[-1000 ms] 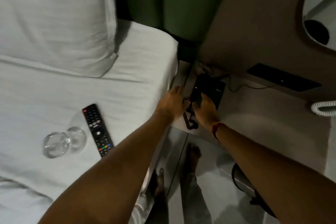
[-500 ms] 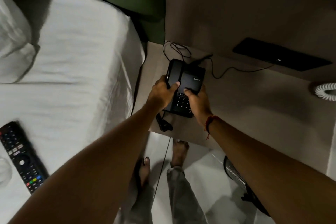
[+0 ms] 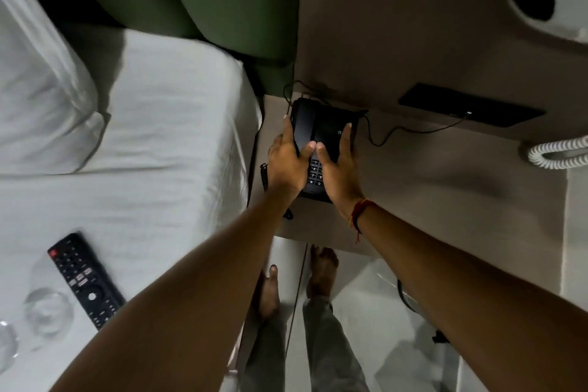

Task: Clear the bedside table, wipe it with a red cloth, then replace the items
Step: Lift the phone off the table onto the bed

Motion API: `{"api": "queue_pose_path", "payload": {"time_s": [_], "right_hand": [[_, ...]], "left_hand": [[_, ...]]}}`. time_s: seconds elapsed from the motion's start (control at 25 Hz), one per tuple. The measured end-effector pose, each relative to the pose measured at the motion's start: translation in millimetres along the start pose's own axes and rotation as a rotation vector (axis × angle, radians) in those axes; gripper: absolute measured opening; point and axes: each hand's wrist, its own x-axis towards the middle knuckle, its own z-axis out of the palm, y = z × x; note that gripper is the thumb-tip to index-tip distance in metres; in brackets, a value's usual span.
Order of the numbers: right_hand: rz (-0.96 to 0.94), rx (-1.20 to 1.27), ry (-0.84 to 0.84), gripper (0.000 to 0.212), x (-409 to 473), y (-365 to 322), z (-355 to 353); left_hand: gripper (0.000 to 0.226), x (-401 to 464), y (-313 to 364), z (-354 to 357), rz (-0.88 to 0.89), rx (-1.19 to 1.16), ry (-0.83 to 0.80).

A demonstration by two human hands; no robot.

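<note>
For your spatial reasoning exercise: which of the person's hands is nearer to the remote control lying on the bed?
Left. The left hand grips the bed-side edge of the black telephone, the side toward the remote control. The right hand holds the telephone's far side, farther away.

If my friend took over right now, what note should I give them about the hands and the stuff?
Left hand and right hand: both wrapped around the black desk phone, thumbs on top, at the back of the bedside table by the wall.
On the bed: TV remote and two clear glasses.
Phone cord runs to the wall panel.
Done: remote and glasses are off the table.
Left: whether wiping has happened is unclear; no red cloth is visible. Remote and glasses still go back on the table.
</note>
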Motion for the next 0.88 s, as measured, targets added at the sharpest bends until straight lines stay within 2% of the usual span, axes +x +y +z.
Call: {"api": "queue_pose_path", "payload": {"time_s": [0.2,0.32,0.56,0.72,0.88], "right_hand": [[-0.062,-0.06,0.038,0.071,-37.1,-83.6,6.5],[-0.099,-0.129,0.013,0.068,-57.4,-133.3,21.9],[-0.174,-0.12,-0.106,0.067,-75.3,-194.6,93.7],[-0.093,-0.124,-0.228,0.065,-81.1,-202.4,155.6],[-0.092,-0.205,-0.27,0.063,-85.1,-185.8,178.7]], "left_hand": [[0.075,-12.8,40.1,-77.9,0.177,0.044,0.096],[0.069,-18.8,48.8,-130.8,0.223,0.084,0.158],[0.065,-22.9,26.1,-227.1,0.155,0.141,0.288],[0.067,-8.9,-23.4,-273.6,0.06,0.174,0.249],[0.066,-9.1,-54.1,-278.4,0.054,0.127,0.196]]}}
